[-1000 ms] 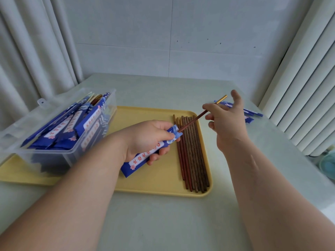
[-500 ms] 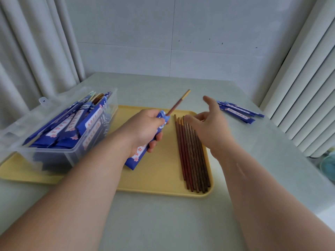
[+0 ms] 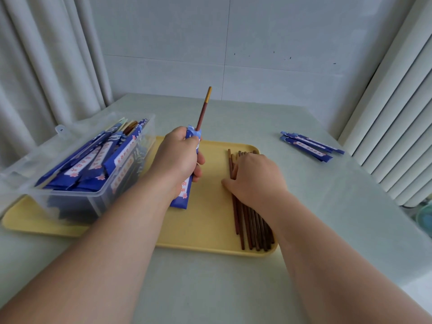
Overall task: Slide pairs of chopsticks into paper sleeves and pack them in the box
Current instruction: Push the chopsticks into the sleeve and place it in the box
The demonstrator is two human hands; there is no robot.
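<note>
My left hand (image 3: 178, 160) grips a blue paper sleeve (image 3: 183, 195) held nearly upright over the yellow tray (image 3: 205, 230). One brown chopstick with a gold tip (image 3: 203, 111) sticks out of the sleeve's top. My right hand (image 3: 254, 178) lies palm down on the row of loose brown chopsticks (image 3: 252, 225) at the tray's right side, thumb touching the tray; its fingertips are hidden. A clear plastic box (image 3: 93, 197) on the tray's left end holds several sleeved pairs.
A few empty blue sleeves (image 3: 308, 146) lie on the grey table (image 3: 233, 288) at the far right. Curtains hang at the left, a ribbed white panel stands at the right, and a tiled wall is behind the table.
My right hand let go of the chopstick and dropped onto the loose chopsticks on the tray. My left hand swung the sleeve upright, so the chopstick now points up and away.
</note>
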